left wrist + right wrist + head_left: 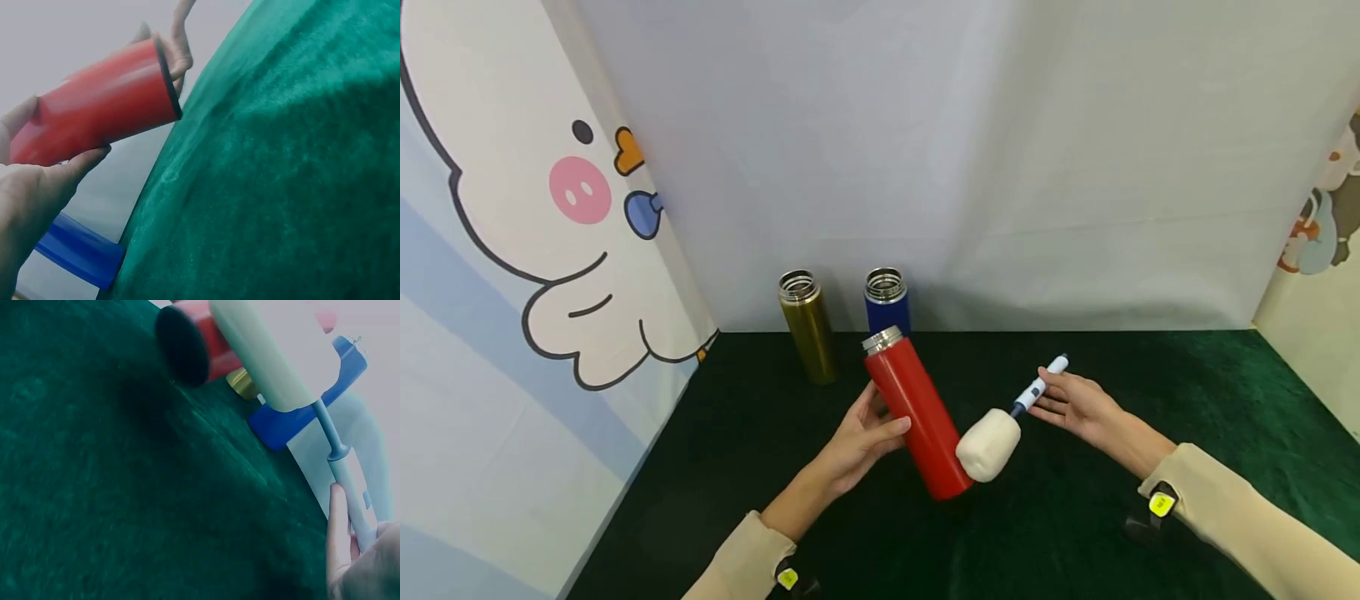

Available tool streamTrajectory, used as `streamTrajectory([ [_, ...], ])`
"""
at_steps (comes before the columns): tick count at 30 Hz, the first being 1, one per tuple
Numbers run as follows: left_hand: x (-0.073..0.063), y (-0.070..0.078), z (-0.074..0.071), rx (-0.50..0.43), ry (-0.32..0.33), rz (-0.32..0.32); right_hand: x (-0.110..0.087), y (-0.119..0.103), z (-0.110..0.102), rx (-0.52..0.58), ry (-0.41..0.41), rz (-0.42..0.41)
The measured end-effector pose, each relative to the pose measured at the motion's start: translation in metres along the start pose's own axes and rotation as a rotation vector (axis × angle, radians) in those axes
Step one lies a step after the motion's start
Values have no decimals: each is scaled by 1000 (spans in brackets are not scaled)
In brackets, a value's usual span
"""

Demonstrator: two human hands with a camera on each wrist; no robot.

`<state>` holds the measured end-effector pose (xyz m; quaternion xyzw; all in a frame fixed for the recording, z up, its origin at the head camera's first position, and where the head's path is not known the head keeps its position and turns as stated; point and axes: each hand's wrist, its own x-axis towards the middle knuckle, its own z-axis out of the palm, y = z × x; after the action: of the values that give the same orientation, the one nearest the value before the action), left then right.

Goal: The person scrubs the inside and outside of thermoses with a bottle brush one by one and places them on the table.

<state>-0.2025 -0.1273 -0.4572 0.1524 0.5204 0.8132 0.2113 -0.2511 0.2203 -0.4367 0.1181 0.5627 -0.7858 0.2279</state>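
Observation:
My left hand [859,446] grips a red bottle [917,417] around its middle, thumb across the front. The bottle has no lid; its steel mouth points up and to the left, and its base slants down to the right. In my right hand [1082,407] is a bottle brush with a white sponge head [988,444], pinched by its pale blue handle [1036,392]. The sponge overlaps the bottle's lower side in the head view; whether they touch I cannot tell. The right wrist view shows the sponge [281,356] beside the dark base [181,347] of the bottle.
Two more lidless bottles stand upright at the back, a gold one [808,333] on the left and a blue one [887,304] partly behind the red bottle. A dark green cloth [1135,533] covers the table. A pale curtain [1075,167] hangs along the back edge.

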Motion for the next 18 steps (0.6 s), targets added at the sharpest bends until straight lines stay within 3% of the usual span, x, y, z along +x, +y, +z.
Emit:
streamTrajectory([
  [12,-1,2,7,-131,92,143,-11,-4,-24,-115,13,-58],
  [18,0,1,15,-171,133,158,-15,-2,-16,-123,31,-100],
])
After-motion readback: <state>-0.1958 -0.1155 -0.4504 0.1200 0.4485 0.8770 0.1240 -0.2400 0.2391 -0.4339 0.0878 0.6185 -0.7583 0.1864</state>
